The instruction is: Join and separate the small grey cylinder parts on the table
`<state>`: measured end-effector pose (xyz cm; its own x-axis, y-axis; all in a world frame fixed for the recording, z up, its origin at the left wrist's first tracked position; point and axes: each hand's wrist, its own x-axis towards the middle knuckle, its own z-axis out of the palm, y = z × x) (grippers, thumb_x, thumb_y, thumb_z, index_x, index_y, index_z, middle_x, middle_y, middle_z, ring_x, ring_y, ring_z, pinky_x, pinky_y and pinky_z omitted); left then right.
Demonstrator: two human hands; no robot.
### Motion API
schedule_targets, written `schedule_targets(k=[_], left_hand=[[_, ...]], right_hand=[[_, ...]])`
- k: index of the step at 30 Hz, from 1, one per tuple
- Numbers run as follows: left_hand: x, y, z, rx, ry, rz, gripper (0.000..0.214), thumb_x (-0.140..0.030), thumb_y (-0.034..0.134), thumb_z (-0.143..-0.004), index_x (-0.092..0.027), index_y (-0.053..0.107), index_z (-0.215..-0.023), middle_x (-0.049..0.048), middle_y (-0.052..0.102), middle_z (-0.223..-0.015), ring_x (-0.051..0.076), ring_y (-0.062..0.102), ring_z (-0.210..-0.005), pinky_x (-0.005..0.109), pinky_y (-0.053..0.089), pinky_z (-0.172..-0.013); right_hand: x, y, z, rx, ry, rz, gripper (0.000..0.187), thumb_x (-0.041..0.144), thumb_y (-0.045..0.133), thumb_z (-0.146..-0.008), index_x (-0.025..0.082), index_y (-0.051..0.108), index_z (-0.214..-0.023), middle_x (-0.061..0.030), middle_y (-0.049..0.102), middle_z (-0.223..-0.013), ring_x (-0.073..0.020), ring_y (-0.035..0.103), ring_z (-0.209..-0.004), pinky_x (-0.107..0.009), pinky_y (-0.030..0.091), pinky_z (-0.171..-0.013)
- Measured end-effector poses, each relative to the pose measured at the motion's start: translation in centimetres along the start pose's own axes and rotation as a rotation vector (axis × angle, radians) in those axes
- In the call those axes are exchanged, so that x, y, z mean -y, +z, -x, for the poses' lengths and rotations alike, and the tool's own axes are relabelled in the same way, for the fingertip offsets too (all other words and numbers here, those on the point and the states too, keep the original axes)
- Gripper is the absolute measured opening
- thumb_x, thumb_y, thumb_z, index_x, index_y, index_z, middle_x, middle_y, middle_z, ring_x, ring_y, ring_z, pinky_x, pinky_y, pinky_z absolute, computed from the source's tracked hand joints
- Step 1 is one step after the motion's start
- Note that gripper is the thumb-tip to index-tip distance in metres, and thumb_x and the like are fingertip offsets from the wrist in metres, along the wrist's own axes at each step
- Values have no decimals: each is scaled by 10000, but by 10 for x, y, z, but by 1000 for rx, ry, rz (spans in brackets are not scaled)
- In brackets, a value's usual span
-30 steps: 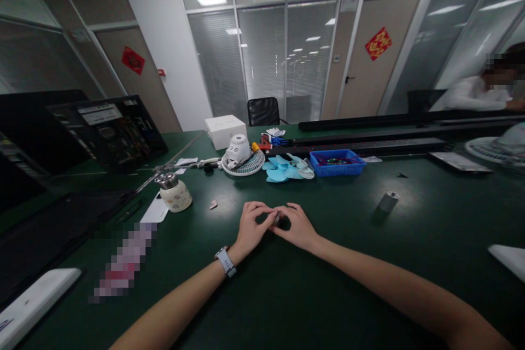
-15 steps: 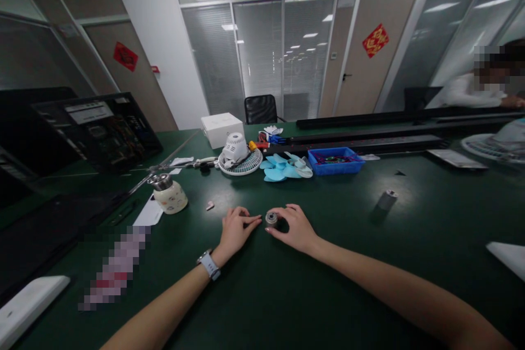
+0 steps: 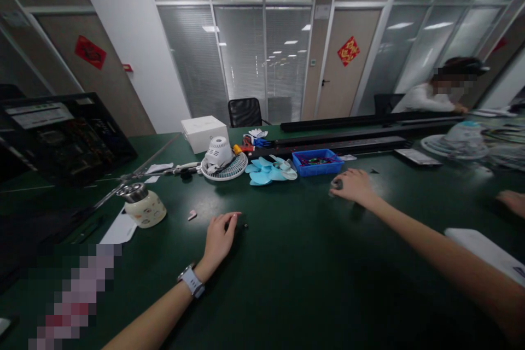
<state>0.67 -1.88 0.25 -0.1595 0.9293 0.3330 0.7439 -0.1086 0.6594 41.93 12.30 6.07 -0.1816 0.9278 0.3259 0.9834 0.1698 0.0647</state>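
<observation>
Out to the right, beside the blue tray, my right hand (image 3: 355, 186) has its fingers closed round a small grey metal cylinder (image 3: 337, 184), which is blurred and partly covered by the fingertips. My left hand (image 3: 220, 234), with a watch (image 3: 191, 281) on its wrist, rests on the green table, index finger stretched out and thumb close to it. I see nothing held in it. A tiny dark piece (image 3: 246, 225) lies just right of its fingertips. The second grey cylinder is not visible; my right hand may be hiding it.
Light-blue fan blades (image 3: 262, 170), a white fan part (image 3: 219, 156) and a blue tray (image 3: 318, 165) of small parts stand at the back. At left are a cream jar (image 3: 145, 210) and a pink piece (image 3: 192, 214). Another person's hand (image 3: 512, 200) shows at the right edge.
My right hand has gone right and away from me with the grey cylinder, leaving the left hand's side. My left hand stays about where it was. The view has turned right.
</observation>
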Motion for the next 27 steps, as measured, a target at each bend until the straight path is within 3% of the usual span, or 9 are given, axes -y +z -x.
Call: schedule_targets(k=[3,6,8,10,14,16,19,23,27], left_hand=[[-2,0,0,-4,-3,12,384,-442,414,-930,-235,714,-1053,58,708,-1000,247,574,-964,393,435,-860],[-1,1,0,-18,-16,26,401,-454,408,-928,-217,687,-1094,71,694,-1010,248,581,-947,398,450,-839],[1,2,0,-40,-35,41,418,-465,417,-921,-204,658,-1142,80,682,-990,247,587,-935,399,461,-826],[2,3,0,-65,-55,60,439,-475,433,-911,-191,625,-1185,83,671,-959,246,592,-927,402,469,-824],[0,4,1,-104,-74,90,454,-478,452,-895,-166,598,-1192,87,662,-928,241,602,-909,405,484,-820],[-2,3,1,-120,-72,98,446,-472,453,-893,-158,596,-1175,89,659,-917,239,607,-899,403,489,-815],[-4,2,2,-129,-64,104,430,-458,453,-893,-150,592,-1158,93,655,-912,236,614,-891,404,494,-813],[-4,2,3,-129,-49,98,417,-458,461,-889,-152,595,-1138,93,654,-910,237,619,-887,408,498,-809],[-1,3,3,-100,-59,88,438,-487,458,-888,-165,589,-1155,87,655,-924,233,620,-881,408,502,-802]], right_hand=[[-38,0,-10,72,194,126,338,454,657,-729,186,739,-918,-156,662,-1021,-348,503,-1131,-528,324,-954],[-29,0,-9,-55,253,182,433,344,667,-744,104,679,-1105,-223,599,-1178,-374,448,-1211,-530,320,-976],[6,-2,-1,-207,129,128,532,298,644,-787,75,582,-1266,-244,491,-1344,-372,348,-1317,-534,262,-1043],[57,-3,12,-261,-111,-31,501,333,577,-867,124,551,-1321,-196,433,-1427,-328,278,-1382,-519,191,-1107],[166,1,43,-29,-565,-450,544,602,550,-856,270,604,-1284,-91,465,-1434,-270,319,-1382,-491,199,-1134],[205,7,53,43,-638,-582,530,626,597,-815,310,642,-1239,-74,462,-1440,-270,317,-1385,-493,209,-1130],[238,14,56,83,-608,-698,345,538,651,-819,331,727,-1085,-56,522,-1386,-262,360,-1357,-474,264,-1099],[233,13,47,36,-605,-716,155,411,704,-814,319,769,-922,-31,608,-1274,-252,432,-1294,-455,322,-1050],[163,0,25,-112,-542,-629,152,362,675,-847,320,757,-967,-17,656,-1194,-241,520,-1194,-459,356,-1007]])
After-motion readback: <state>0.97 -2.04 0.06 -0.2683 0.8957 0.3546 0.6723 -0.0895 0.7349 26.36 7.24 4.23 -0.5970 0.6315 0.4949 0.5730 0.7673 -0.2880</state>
